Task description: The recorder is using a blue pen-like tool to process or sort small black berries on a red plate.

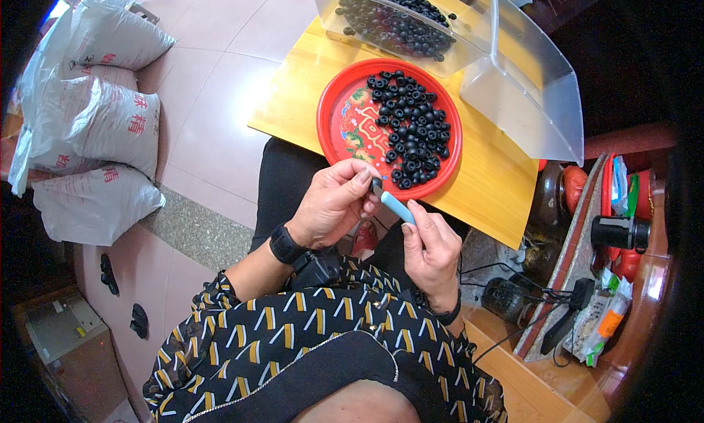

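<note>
My left hand (339, 199) pinches a small black round piece (375, 182) between thumb and fingertips, just in front of the tray's near rim. In my right hand (433, 253) is a slim tool with a light blue handle (398, 207). Its tip meets the black piece; the tip's exact shape is too small to tell. Beyond my hands lies a round red tray (326, 122) with a printed pattern. Many small black ring-like pieces (414, 122) with holes are heaped on its right side.
The tray rests on a yellow wooden board (293, 89). Behind it stands a clear plastic bin (433, 56) with more black pieces, and another clear bin (524, 100) is to the right. White sacks (117, 122) stand at left. Cables and packets crowd a shelf (568, 276) at right.
</note>
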### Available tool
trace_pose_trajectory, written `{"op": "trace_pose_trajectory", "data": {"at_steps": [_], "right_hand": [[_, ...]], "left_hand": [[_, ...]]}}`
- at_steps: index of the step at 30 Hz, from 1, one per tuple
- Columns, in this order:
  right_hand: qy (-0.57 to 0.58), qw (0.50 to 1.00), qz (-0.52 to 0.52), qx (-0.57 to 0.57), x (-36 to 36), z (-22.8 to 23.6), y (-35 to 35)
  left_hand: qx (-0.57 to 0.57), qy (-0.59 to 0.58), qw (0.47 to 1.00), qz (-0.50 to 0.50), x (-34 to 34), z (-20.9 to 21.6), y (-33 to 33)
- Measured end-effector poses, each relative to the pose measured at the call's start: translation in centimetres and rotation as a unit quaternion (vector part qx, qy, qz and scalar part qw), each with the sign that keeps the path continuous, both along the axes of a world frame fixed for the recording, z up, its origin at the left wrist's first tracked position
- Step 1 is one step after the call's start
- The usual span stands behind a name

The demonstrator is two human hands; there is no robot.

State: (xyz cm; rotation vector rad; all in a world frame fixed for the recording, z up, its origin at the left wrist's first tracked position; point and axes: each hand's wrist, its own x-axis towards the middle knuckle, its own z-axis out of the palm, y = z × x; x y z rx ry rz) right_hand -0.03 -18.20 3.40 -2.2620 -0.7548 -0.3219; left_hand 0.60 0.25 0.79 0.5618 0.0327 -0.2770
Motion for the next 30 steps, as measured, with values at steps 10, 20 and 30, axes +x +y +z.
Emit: {"op": "trace_pose_trajectory", "data": {"at_steps": [10,20,30], "right_hand": [[-0.017,1.0,0.012,0.013,0.4,-0.3,0.0],[-0.023,0.998,0.035,0.05,0.8,-0.2,0.3],[-0.005,0.983,-0.18,0.038,2.8,-4.3,-2.2]], "left_hand": [[0.042,-0.047,0.998,0.026,-0.1,0.0,-0.1],[0.04,-0.095,0.995,-0.004,0.0,0.1,0.7],[0.137,-0.2,0.967,-0.081,-1.6,0.7,0.9]]}}
